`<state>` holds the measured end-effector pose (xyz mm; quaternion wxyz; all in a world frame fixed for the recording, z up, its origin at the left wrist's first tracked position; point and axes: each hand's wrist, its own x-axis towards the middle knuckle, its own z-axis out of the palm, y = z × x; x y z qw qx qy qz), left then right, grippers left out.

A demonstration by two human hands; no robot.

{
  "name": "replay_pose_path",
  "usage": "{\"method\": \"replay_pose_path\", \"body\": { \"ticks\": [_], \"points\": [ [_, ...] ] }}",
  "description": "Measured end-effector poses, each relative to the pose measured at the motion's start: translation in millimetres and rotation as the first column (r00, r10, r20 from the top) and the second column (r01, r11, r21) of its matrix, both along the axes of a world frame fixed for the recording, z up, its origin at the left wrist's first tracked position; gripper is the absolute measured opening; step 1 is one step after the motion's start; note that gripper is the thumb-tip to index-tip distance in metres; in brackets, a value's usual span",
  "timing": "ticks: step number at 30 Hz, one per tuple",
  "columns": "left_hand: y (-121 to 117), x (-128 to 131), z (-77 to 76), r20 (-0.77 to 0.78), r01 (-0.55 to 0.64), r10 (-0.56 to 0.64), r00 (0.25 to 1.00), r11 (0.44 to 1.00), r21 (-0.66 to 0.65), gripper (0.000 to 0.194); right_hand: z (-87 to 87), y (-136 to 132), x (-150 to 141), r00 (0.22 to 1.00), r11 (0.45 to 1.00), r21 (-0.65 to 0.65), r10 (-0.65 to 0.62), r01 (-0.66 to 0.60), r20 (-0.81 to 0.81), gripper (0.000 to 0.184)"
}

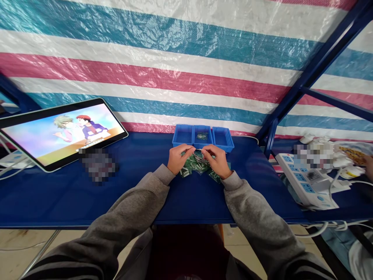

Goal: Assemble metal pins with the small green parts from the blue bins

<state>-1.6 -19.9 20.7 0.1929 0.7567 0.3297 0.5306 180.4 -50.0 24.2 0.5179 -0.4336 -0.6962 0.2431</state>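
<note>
My left hand (177,157) and my right hand (218,158) meet fingertip to fingertip above the blue table. Both are closed in a pinch on a small, thin, light-coloured piece (198,149), too small to name. Under the fingers lies a pile of small green pieces mixed with thin silvery metal parts (199,163), partly covered by both hands. Just behind the hands stand three joined blue bins (193,136). A small greenish packet or piece (202,135) lies in the middle bin.
A tablet (64,134) playing a cartoon leans at the left, with a blurred dark object (98,165) before it. White power strips (303,182) with cables sit at the right. Another person's hand (368,167) shows at the right edge. Striped sheeting (180,81) hangs behind.
</note>
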Motion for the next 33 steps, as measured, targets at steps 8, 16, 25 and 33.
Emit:
{"method": "replay_pose_path", "body": {
  "ticks": [8,16,25,33],
  "points": [
    [3.2,6.5,-6.6,0.206,0.155,-0.109,0.973,0.963,-0.221,0.033,-2.2,1.3,0.4,0.999,1.000,0.001,-0.004,0.004,0.038,0.038],
    [-1.1,10.1,-3.4,0.333,0.261,-0.156,0.930,0.919,-0.297,0.032,-3.1,3.7,-0.8,0.997,0.997,0.020,-0.070,0.069,0.021,0.038],
    [-0.9,3.7,0.1,-0.035,0.083,-0.087,0.996,0.991,-0.106,0.033,-0.6,1.9,-0.5,0.994,0.993,0.049,-0.106,0.106,-0.001,0.036],
    [0.5,4.8,-1.5,-0.001,0.045,-0.046,0.999,0.993,-0.112,0.036,-6.3,5.6,1.6,0.994,0.993,0.042,-0.113,0.113,0.006,0.029]
  ]
}}
